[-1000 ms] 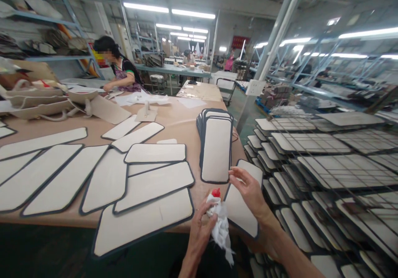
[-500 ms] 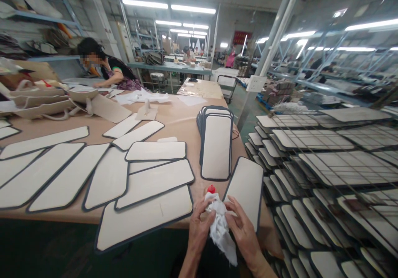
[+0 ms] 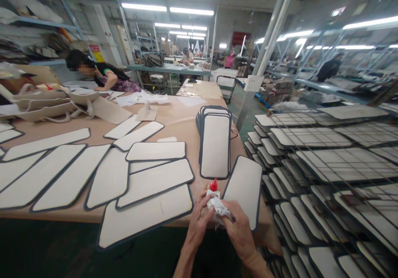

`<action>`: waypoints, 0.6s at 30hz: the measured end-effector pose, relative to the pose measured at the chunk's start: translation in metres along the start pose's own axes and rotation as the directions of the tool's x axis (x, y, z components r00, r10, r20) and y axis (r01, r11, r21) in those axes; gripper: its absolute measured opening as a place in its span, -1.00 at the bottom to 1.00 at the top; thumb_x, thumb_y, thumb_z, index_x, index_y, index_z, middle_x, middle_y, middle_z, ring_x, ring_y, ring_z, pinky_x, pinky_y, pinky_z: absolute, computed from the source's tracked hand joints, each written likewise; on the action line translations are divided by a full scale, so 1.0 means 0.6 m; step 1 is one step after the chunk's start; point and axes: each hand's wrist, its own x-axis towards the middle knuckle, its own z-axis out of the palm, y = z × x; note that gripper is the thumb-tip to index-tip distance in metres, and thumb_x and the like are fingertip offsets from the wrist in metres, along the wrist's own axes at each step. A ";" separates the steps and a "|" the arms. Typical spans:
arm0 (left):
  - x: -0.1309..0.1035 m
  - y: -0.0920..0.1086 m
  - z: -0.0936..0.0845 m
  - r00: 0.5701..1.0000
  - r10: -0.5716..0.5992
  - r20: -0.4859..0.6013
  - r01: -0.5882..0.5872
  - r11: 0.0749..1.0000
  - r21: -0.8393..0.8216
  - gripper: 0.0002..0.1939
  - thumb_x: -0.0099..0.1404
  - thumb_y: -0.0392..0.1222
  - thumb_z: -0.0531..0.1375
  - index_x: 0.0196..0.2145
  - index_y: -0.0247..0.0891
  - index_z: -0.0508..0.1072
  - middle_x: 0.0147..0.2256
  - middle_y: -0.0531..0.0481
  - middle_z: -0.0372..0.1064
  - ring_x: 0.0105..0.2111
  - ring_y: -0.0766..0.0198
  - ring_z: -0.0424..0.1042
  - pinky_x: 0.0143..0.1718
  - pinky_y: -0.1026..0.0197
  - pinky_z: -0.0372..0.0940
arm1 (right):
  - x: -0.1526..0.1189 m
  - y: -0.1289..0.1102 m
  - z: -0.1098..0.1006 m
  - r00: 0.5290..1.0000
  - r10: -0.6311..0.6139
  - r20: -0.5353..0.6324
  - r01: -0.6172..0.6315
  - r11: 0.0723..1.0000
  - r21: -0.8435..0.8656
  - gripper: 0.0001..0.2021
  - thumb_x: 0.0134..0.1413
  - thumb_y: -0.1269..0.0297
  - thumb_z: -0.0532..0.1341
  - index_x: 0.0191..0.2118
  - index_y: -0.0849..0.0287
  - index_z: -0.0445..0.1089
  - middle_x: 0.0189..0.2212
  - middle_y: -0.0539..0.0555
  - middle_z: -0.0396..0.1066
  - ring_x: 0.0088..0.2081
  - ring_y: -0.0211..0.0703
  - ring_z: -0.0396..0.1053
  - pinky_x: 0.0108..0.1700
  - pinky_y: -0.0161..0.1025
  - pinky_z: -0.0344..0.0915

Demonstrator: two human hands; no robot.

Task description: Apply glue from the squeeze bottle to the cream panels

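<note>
At the table's front edge, my left hand is closed on the left side of a crumpled white cloth. My right hand grips the same cloth from the right, its fingers folded over it. Just beyond the cloth stands a bottle with a red cap; its lower part is hidden. A cream panel with a dark edge lies right of my hands. Behind the bottle is a stack of similar panels.
Several dark-edged panels overlap across the left of the brown table. Beige bag pieces lie at the far left, near a person leaning over the table. A wire rack full of panels stands close on the right.
The cloth is bunched up smaller between my hands and no longer hangs down. My right hand has closed more over it. The red cap shows more fully. The person at the left leans lower.
</note>
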 end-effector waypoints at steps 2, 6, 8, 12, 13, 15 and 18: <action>0.002 0.008 -0.007 0.999 0.003 0.035 -0.004 1.000 0.016 -0.64 0.24 -0.11 0.09 -0.03 -0.19 0.42 0.10 -0.14 0.13 0.13 0.03 0.14 0.16 0.03 0.01 | 0.004 0.000 -0.003 0.999 -0.041 -0.014 0.040 0.998 -0.041 -0.79 0.06 0.47 0.09 -0.19 0.13 0.37 -0.32 0.11 0.41 -0.28 -0.06 0.35 -0.26 -0.16 0.35; 0.008 0.032 -0.026 0.989 0.009 0.147 -0.026 0.993 0.111 -0.60 0.24 -0.14 0.12 0.03 -0.18 0.38 0.12 -0.15 0.15 0.15 0.04 0.11 0.18 0.02 -0.04 | 0.012 0.002 -0.016 0.985 -0.174 0.003 0.172 0.973 -0.152 -0.81 0.11 0.45 0.07 -0.18 0.15 0.35 -0.34 0.13 0.40 -0.29 -0.03 0.29 -0.28 -0.12 0.25; 0.014 0.049 -0.036 0.971 0.026 0.239 -0.066 0.985 0.161 -0.60 0.20 -0.16 0.17 0.02 -0.18 0.40 0.09 -0.14 0.21 0.13 0.06 0.16 0.17 0.06 -0.01 | 0.020 0.000 -0.031 0.964 -0.259 0.058 0.266 0.943 -0.203 -0.82 0.12 0.42 0.08 -0.19 0.14 0.37 -0.36 0.12 0.41 -0.31 -0.03 0.28 -0.28 -0.11 0.19; 0.033 0.082 -0.056 0.920 0.035 0.390 -0.126 0.969 0.211 -0.59 0.15 -0.19 0.22 -0.01 -0.17 0.42 0.07 -0.11 0.29 0.10 0.07 0.21 0.15 0.09 0.03 | 0.046 -0.009 -0.070 0.900 -0.388 0.197 0.430 0.865 -0.261 -0.85 0.13 0.38 0.09 -0.24 0.13 0.40 -0.42 0.07 0.42 -0.34 -0.07 0.27 -0.29 -0.13 0.12; 0.037 0.087 -0.061 0.908 0.030 0.417 -0.135 0.965 0.223 -0.59 0.15 -0.19 0.22 -0.01 -0.16 0.42 0.07 -0.10 0.29 0.10 0.06 0.21 0.15 0.07 0.02 | 0.054 -0.009 -0.081 0.887 -0.405 0.221 0.454 0.849 -0.270 -0.85 0.13 0.39 0.08 -0.26 0.14 0.39 -0.43 0.07 0.42 -0.35 -0.08 0.27 -0.29 -0.13 0.12; 0.043 0.091 -0.073 0.881 0.007 0.472 -0.135 0.962 0.238 -0.54 0.13 -0.19 0.24 0.02 -0.13 0.39 0.10 -0.08 0.27 0.12 0.04 0.17 0.15 0.04 0.01 | 0.066 -0.005 -0.103 0.875 -0.424 0.234 0.479 0.827 -0.295 -0.85 0.13 0.42 0.08 -0.28 0.15 0.39 -0.42 0.06 0.42 -0.34 -0.10 0.27 -0.28 -0.15 0.12; 0.047 0.084 -0.086 0.840 -0.043 0.540 -0.088 0.973 0.215 -0.40 0.06 -0.16 0.29 0.09 -0.08 0.31 0.15 -0.07 0.21 0.13 -0.02 0.15 0.12 -0.02 0.05 | 0.074 0.007 -0.132 0.882 -0.431 0.190 0.471 0.815 -0.337 -0.84 0.14 0.45 0.07 -0.28 0.18 0.38 -0.43 0.07 0.41 -0.34 -0.11 0.27 -0.26 -0.15 0.12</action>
